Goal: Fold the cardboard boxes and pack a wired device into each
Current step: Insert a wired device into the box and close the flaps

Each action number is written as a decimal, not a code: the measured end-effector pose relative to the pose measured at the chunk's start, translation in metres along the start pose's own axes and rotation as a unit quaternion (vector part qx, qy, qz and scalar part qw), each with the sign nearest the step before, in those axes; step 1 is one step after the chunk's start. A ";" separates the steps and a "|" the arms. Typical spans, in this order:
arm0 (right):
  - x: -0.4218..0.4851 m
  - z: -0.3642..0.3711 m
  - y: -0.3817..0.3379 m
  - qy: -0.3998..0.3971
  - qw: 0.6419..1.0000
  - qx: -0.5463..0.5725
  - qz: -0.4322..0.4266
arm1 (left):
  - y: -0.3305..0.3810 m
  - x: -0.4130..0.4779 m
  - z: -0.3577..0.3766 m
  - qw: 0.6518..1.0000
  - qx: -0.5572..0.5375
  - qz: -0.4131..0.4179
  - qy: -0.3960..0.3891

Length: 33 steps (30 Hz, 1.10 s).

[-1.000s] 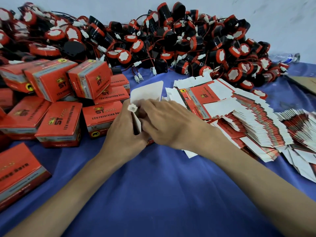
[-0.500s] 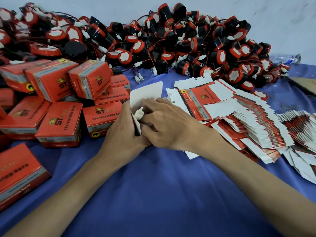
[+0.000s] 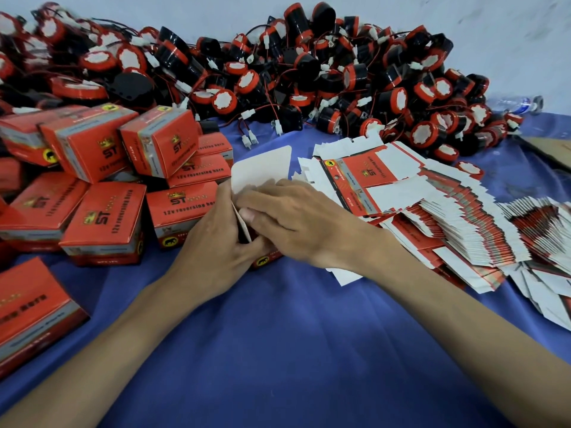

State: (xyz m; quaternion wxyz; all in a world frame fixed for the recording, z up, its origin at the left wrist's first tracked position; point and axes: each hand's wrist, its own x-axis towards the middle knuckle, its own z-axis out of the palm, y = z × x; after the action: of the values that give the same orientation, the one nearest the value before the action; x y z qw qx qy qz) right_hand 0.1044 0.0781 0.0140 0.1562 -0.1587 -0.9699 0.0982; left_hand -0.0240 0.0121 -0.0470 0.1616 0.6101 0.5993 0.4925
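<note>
An open red cardboard box (image 3: 268, 260) stands on the blue cloth at the centre, its white lid flap (image 3: 262, 169) standing up behind my hands. My left hand (image 3: 216, 242) grips the box's left side and a white side flap. My right hand (image 3: 296, 220) lies over the box's opening with its fingers pressed down inside; the device within is hidden. A big heap of black and red wired devices (image 3: 309, 75) runs along the back. Flat unfolded boxes (image 3: 417, 208) lie stacked to the right.
Closed red boxes (image 3: 105, 223) are piled at the left, one more (image 3: 27, 313) at the near left edge. A second fan of flat boxes (image 3: 543, 230) lies far right. A plastic bottle (image 3: 516, 103) lies at the back right by the wall. Blue cloth (image 3: 293, 350) covers the near table.
The white connector plug that stuck out above the box between my hands has gone down into it and is out of sight. My right hand's fingers have pressed lower over the opening.
</note>
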 end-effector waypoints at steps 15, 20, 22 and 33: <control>0.002 -0.003 0.011 -0.006 0.999 0.031 -0.024 | -0.010 -0.002 -0.008 0.995 -0.088 0.009 -0.040; -0.002 -0.006 0.018 -0.046 0.997 -0.001 -0.066 | -0.010 -0.002 -0.006 0.999 -0.043 0.002 -0.026; -0.001 -0.003 0.016 -0.030 0.997 -0.010 -0.066 | -0.008 -0.003 -0.006 0.999 -0.027 0.008 -0.017; -0.005 -0.016 0.010 -0.179 0.983 -0.030 -0.036 | 0.004 -0.005 -0.006 1.000 0.006 0.008 0.001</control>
State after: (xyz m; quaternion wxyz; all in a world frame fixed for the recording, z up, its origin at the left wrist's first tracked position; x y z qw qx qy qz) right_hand 0.1167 0.0877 0.0256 -0.0210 -0.1082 -0.9899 0.0896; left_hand -0.0248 0.0045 -0.0430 0.1534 0.6158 0.5972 0.4906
